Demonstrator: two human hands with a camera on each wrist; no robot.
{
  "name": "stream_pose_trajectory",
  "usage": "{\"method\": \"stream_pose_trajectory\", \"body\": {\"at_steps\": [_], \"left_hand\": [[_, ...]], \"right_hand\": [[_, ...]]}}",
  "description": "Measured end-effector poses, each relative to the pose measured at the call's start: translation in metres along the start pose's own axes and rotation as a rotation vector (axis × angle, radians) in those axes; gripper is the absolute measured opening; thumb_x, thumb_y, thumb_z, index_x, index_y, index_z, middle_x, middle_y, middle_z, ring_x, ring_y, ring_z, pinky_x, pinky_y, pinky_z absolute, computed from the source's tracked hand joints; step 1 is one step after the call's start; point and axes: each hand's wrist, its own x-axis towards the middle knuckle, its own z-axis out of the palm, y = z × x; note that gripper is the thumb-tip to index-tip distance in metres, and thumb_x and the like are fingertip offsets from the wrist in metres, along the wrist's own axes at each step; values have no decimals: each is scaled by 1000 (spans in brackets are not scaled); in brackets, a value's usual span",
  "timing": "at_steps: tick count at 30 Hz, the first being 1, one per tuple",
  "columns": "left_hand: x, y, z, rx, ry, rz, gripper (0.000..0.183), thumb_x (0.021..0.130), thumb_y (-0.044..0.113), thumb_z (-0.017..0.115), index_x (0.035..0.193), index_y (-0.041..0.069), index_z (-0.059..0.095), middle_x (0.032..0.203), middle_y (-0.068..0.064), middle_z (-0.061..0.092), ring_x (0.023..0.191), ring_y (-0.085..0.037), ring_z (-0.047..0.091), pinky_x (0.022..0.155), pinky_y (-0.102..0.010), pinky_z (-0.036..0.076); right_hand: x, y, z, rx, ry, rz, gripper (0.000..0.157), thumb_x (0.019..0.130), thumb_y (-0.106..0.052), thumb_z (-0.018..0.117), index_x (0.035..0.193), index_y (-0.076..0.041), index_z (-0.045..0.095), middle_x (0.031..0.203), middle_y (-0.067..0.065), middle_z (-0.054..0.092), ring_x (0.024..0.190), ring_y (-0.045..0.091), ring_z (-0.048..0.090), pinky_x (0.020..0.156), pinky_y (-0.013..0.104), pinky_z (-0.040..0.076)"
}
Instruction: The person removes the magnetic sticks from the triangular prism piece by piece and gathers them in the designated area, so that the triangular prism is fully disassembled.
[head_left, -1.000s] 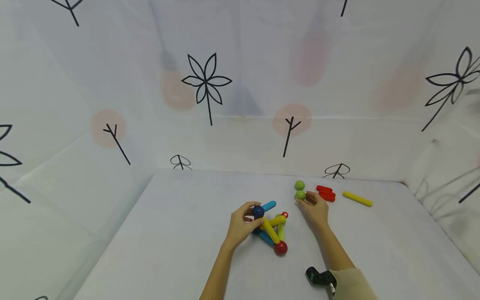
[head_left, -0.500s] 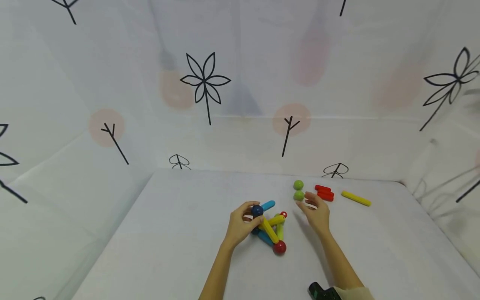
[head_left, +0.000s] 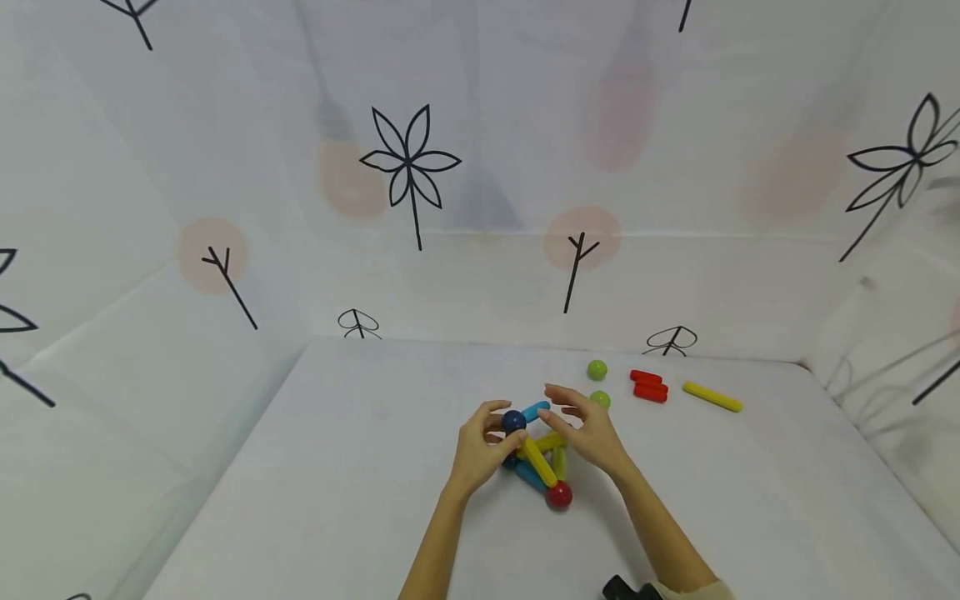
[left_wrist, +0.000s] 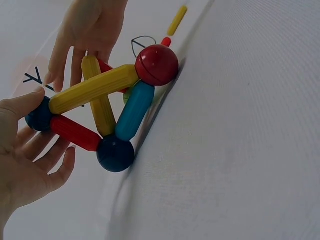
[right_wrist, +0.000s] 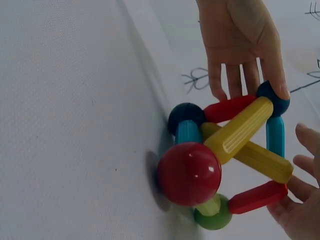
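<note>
A structure of magnetic balls and rods stands on the table. My left hand pinches its upper dark blue ball between thumb and fingers. From that ball run a yellow rod down to a red ball, a red rod to another dark blue ball, and a light blue rod. My right hand is at the structure's right side, fingers spread around the light blue rod's free end. In the right wrist view, a green ball joins a red rod low in the structure.
Two loose green balls, a far one and a nearer one, lie behind my right hand. Several red rods and a yellow rod lie at the back right. A black device sits by the right sleeve.
My right hand has drawn away from the nearer green ball and moved left to the structure. That ball has shifted slightly nearer. My left hand keeps its grip on the dark blue ball.
</note>
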Motion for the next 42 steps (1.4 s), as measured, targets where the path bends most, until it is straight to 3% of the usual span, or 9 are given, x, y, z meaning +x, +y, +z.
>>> {"method": "stream_pose_trajectory", "body": {"at_steps": [4,8,10,15,17,23,30,42], "left_hand": [[0,0,-1,2,-8,-1,35,85,4,66,115,-9,55,101,-22,66,91,-34,63,74,-28,52],[-1,0,-1,2,-20,10,33,85,3,65,114,-11,55,102,-23,65,91,-35,63,72,-27,52],[-1,1,-2,2,-26,11,33,86,3,65,115,-11,55,103,-24,65,92,-36,63,72,-27,52],[0,3,-3,3,-33,3,33,87,3,63,116,-10,56,106,-25,63,94,-36,62,74,-28,51],[0,3,-3,4,-32,1,33,87,3,63,117,-10,56,107,-25,63,94,-36,61,75,-29,51],[0,3,-3,12,-47,-14,35,88,4,62,120,-9,56,110,-24,63,96,-35,61,78,-32,51],[-1,2,-4,19,-76,-27,36,90,5,60,123,-8,55,112,-24,62,97,-35,60,80,-34,51],[0,0,-4,30,-72,-22,35,90,6,60,122,-7,56,112,-22,63,96,-33,61,78,-29,50]], "right_hand": [[0,-4,6,-9,-48,6,42,86,-16,68,124,-1,58,121,21,60,102,33,60,80,33,53],[-2,-5,8,-4,-43,13,39,85,-14,69,121,-1,59,116,21,62,94,29,61,73,22,50],[-3,-16,6,-8,-39,16,38,84,-10,69,119,2,60,113,22,62,90,28,60,73,21,50],[-6,-19,3,0,-12,15,36,82,-8,72,115,2,62,106,17,64,80,21,57,71,22,51],[-6,-9,4,6,9,11,35,81,-10,72,114,0,63,105,13,65,80,19,58,73,24,52],[-10,-6,4,5,51,-11,33,79,-7,74,109,4,64,100,12,66,82,19,61,76,33,54],[-13,-7,4,8,82,-48,29,76,-4,76,102,1,65,94,8,65,76,14,59,70,27,52],[-10,-11,3,35,49,42,24,75,-5,77,96,-1,66,90,8,67,75,16,59,71,28,53]]}}
